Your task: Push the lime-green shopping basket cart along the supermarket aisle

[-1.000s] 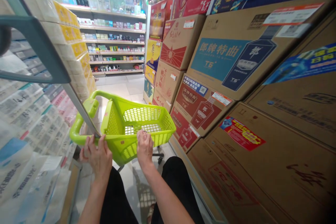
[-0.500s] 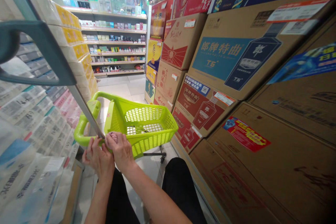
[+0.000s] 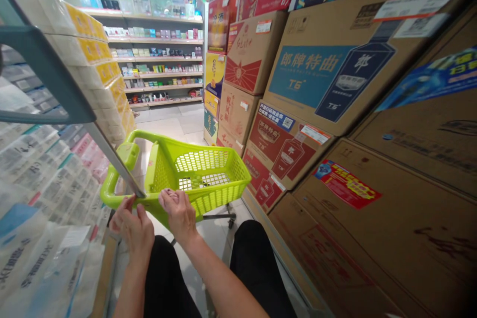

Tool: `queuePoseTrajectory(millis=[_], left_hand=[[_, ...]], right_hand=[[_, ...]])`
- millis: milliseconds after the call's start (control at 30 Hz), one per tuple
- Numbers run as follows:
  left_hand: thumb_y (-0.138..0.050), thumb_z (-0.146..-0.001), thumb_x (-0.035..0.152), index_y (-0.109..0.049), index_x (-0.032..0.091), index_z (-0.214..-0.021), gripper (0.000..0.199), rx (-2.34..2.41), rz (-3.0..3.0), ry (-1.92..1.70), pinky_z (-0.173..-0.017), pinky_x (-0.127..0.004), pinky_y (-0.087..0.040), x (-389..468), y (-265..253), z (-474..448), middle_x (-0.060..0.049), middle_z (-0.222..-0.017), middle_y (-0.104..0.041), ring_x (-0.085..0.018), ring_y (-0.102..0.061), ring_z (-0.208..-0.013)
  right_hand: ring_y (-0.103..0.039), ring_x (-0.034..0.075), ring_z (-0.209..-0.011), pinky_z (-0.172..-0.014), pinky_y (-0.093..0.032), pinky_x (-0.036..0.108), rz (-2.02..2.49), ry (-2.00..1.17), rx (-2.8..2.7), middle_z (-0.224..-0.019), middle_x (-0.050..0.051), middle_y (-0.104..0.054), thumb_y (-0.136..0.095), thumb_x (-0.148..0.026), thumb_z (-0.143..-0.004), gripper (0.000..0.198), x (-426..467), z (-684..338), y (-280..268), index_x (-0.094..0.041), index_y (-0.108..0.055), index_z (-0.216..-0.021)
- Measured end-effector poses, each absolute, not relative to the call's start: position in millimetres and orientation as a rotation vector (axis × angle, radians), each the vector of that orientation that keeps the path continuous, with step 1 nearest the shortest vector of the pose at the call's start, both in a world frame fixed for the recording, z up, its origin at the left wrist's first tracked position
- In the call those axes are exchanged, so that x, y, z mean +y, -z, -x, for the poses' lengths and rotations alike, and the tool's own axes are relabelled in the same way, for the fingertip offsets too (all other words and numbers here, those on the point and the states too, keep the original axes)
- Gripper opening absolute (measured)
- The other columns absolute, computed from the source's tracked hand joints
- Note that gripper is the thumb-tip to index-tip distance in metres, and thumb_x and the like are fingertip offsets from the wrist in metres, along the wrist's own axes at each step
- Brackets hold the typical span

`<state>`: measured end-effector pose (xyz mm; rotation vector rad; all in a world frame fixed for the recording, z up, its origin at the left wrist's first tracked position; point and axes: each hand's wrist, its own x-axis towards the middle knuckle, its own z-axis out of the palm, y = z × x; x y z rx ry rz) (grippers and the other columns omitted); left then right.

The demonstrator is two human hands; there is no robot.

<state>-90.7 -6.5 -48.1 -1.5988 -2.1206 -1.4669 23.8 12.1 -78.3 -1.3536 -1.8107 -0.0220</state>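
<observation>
A lime-green shopping trolley basket (image 3: 212, 194) stands tilted in front of my knees, its lattice floor showing. A grey metal pole (image 3: 115, 161) with a blue-grey handle (image 3: 63, 74) slants down to its near rim. My left hand (image 3: 134, 228) is just below the pole's foot, fingers apart and loosely bent, the fingertips close to or touching the green rim. My right hand (image 3: 181, 213) is closed at the basket's near side, to the right of the pole. Something pinkish and wrinkled (image 3: 168, 196) shows at its fingers; I cannot make out what it is.
Stacked cardboard cartons (image 3: 316, 69) line the right side closely. Yellow-and-white packs (image 3: 89, 69) and wrapped paper packs (image 3: 40, 243) are piled on the left. Shelves of small goods (image 3: 160, 59) stand at the back, past a tiled floor (image 3: 179, 121). Two black-clad knees flank my arms.
My hands have moved apart: the left slightly down and left, the right to the right, away from the pole's foot. The view has shifted slightly.
</observation>
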Motion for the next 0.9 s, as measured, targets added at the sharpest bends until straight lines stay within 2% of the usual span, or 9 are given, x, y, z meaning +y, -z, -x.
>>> queuePoseTrajectory(millis=[167,400,600,700,900], left_hand=[[-0.043,-0.091,0.03,-0.052,0.017,-0.119,0.032,-2.099,1.478,1.42,-0.104,-0.052,-0.03,-11.2,42.4,88.1,-0.014,-0.121,-0.061,-0.028,-0.052,-0.118],[-0.04,-0.093,0.031,-0.056,0.019,-0.105,0.024,-1.878,1.664,1.352,-0.101,-0.041,-0.033,-0.5,41.0,69.2,-0.011,-0.108,-0.064,-0.024,-0.054,-0.111],[-0.04,-0.094,0.03,-0.061,0.021,-0.105,0.026,-1.921,1.648,1.294,-0.1,-0.042,-0.029,6.9,45.6,79.0,-0.008,-0.109,-0.066,-0.024,-0.053,-0.109],[-0.038,-0.094,0.029,-0.064,0.021,-0.104,0.029,-1.971,1.607,1.302,-0.099,-0.043,-0.03,8.8,48.3,78.3,-0.007,-0.108,-0.067,-0.025,-0.053,-0.107],[-0.038,-0.093,0.027,-0.067,0.021,-0.103,0.031,-1.926,1.82,1.258,-0.099,-0.042,-0.033,15.0,46.3,68.2,-0.007,-0.113,-0.068,-0.024,-0.052,-0.11]], right_hand=[[-0.055,0.02,-0.109,-0.087,-0.051,0.03,1.409,0.008,-1.587,-0.116,0.011,-0.055,-0.047,-0.016,-0.095,0.041,5.0,-30.9,99.1,-0.026,-0.053,-0.134],[-0.056,0.019,-0.096,-0.078,-0.05,0.027,1.327,0.14,-1.765,-0.116,0.006,-0.058,-0.057,-0.028,-0.093,0.032,7.8,-17.0,110.5,-0.037,-0.059,-0.123],[-0.054,0.02,-0.098,-0.08,-0.049,0.029,1.609,0.009,-1.538,-0.107,0.007,-0.054,-0.051,-0.008,-0.085,0.042,21.2,-76.2,136.4,-0.03,-0.06,-0.12],[-0.054,0.021,-0.098,-0.082,-0.05,0.031,1.706,-0.035,-1.418,-0.103,0.008,-0.052,-0.049,-0.003,-0.081,0.047,21.8,-76.0,132.8,-0.026,-0.061,-0.119],[-0.054,0.019,-0.103,-0.083,-0.049,0.027,1.437,-0.119,-1.761,-0.115,0.005,-0.053,-0.056,-0.017,-0.086,0.047,16.9,-43.0,108.7,-0.033,-0.053,-0.129]])
